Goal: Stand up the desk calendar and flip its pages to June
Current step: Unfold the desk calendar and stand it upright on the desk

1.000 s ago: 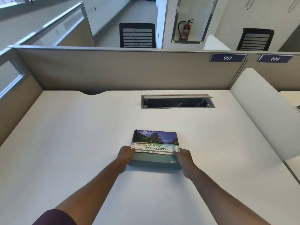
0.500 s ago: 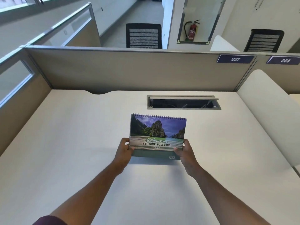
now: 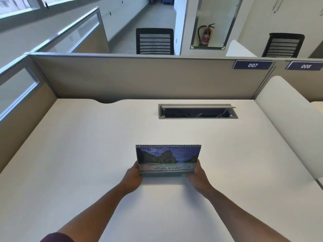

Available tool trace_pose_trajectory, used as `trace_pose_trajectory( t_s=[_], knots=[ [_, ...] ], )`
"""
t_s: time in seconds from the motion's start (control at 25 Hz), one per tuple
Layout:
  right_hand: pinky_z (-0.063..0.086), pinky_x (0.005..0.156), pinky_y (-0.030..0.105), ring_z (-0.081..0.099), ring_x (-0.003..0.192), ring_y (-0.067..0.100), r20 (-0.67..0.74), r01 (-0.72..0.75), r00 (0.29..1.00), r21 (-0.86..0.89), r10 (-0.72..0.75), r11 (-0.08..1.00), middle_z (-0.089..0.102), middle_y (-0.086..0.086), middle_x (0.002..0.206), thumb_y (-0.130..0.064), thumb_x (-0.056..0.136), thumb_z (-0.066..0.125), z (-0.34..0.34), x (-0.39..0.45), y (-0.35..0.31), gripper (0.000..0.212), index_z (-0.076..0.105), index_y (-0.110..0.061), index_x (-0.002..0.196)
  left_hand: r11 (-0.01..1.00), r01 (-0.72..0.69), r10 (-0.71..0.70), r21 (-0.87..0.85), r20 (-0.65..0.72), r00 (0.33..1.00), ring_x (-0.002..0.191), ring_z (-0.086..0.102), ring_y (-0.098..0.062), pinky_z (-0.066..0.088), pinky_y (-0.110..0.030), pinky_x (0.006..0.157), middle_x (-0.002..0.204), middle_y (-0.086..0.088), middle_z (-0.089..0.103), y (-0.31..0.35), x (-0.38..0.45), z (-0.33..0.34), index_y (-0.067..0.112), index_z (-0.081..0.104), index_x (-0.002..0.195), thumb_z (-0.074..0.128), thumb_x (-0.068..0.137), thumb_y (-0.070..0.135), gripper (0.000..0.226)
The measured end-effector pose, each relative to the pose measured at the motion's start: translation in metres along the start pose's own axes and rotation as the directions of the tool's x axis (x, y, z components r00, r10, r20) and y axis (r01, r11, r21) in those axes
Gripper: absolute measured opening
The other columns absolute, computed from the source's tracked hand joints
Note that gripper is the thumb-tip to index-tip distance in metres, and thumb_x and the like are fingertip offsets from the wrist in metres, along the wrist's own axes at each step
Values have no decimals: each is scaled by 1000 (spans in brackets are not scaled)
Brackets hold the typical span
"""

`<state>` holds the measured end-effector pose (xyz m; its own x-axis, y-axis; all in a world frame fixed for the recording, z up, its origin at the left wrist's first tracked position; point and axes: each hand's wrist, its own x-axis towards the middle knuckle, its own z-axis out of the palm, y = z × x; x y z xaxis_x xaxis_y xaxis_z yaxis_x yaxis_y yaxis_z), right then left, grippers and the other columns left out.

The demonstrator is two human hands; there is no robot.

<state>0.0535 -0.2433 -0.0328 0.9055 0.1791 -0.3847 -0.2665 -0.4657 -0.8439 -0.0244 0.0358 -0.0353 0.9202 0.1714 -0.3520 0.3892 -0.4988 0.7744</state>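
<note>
The fingers of both hands are hidden behind the calendar (image 3: pixel 168 158), and whether its base touches the white tabletop (image 3: pixel 87 154) is hard to tell. The left hand (image 3: pixel 133 178) and right hand (image 3: pixel 198 177) pinch its lower corners, cover facing the person. Compared with half a second ago, it sits lower and nearer the tabletop.

The calendar (image 3: pixel 168 158) hides the fingertips of the left hand (image 3: pixel 133 178) and right hand (image 3: pixel 197 175), and its own stand. The small print under its title is unreadable. The picture's bottom edge cuts both forearms.
</note>
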Motion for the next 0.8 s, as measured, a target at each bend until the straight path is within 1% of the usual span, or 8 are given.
trace_pose_trajectory(
  t_s=[0.12,0.2,0.32,0.36,0.44,0.52,0.64,0.8],
  knots=[
    [52,70,32,66,96,19,6,6,1000,-98,-5,995,69,1,107,-3,80,54,1,-3,5,54,44,-27,127,999,10,-9,37,-30,1000,101,59,-22,43,-22,79,114,5,60,-5,-2,5,20,41,143,43,82,-5,66],
    [54,76,34,67,99,19,16,-3,1000,-90,4,996,70,-1,109,-9,80,60,0,-2,4,52,48,-27,127,1000,11,-10,14,-49,999,99,59,-21,44,-23,78,113,4,60,-6,-2,7,21,42,142,44,82,-5,66],
    [58,88,41,69,104,20,46,-21,999,10,20,1000,75,-5,111,-16,70,65,-6,3,2,51,61,-28,120,998,24,-28,-61,-65,997,103,61,-22,46,-25,79,112,8,64,-6,-1,7,24,52,131,37,79,-10,64],
    [58,86,41,70,102,24,35,-32,999,81,29,996,77,-2,107,-11,70,62,-9,3,0,48,66,-21,116,993,42,-53,-109,-99,994,104,63,-23,49,-26,80,110,10,68,-7,0,5,23,58,122,35,77,-12,61],
    [57,74,29,70,91,25,-24,-64,997,276,73,959,78,5,95,3,80,50,-16,-2,-7,37,71,-4,109,971,77,-118,-226,-173,978,103,67,-24,52,-29,82,102,6,74,-11,3,0,22,65,106,35,80,-12,53],
    [56,69,23,73,76,16,-53,-82,992,414,114,907,79,3,82,5,91,41,-22,-9,-15,35,74,-3,100,948,89,-155,-305,-199,968,101,68,-28,53,-36,87,97,0,76,-13,6,-5,23,70,99,39,84,-8,47],
    [55,80,31,74,69,12,-35,-101,991,454,131,885,80,3,81,-6,96,42,-24,-8,-20,37,78,-10,89,907,79,-155,-413,-154,976,99,71,-29,54,-44,97,98,-4,79,-4,6,-6,18,74,99,40,93,1,39],
    [56,86,34,72,73,17,-1,-156,984,457,176,876,80,6,86,-7,93,44,-23,-1,-21,36,79,-7,94,887,83,-152,-454,-116,982,98,69,-25,53,-47,99,101,-5,78,5,6,-4,18,71,101,34,95,0,41]
  ],
)
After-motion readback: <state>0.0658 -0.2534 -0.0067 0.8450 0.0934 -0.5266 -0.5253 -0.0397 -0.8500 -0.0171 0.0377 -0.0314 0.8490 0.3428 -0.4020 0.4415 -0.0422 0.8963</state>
